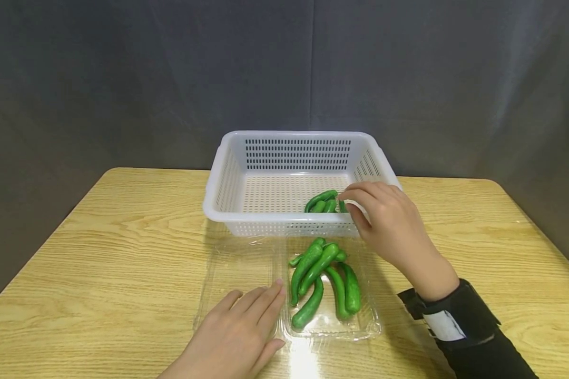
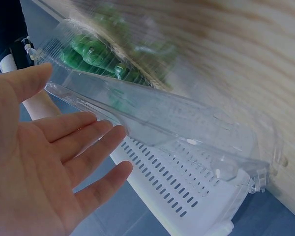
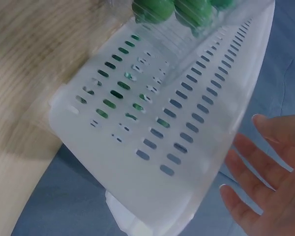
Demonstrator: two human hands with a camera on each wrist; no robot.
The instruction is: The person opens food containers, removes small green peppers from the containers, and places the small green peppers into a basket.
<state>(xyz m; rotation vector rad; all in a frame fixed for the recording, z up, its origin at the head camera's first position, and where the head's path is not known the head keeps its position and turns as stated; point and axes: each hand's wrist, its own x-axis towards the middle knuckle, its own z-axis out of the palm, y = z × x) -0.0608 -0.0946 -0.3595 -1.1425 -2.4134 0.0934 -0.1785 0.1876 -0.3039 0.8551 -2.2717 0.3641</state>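
Vegetables (image 1: 319,268) in 1 container (image 1: 242,266), 1 basket (image 1: 265,216).

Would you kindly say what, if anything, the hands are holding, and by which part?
Nothing appears held: the left hand and the right hand, at the basket, both look empty.

The place looked like a small indoor recording set arranged around one table (image 1: 99,237); what sort of building held it could not be told. Dark grey cloth (image 1: 170,79) hung as a backdrop at twelve o'clock, with a vertical seam (image 1: 311,63) down it. The wood-grain tabletop stood close before it, its rounded far corners at ten and two o'clock. A black wrist band (image 1: 479,310) at four o'clock suited such a set.
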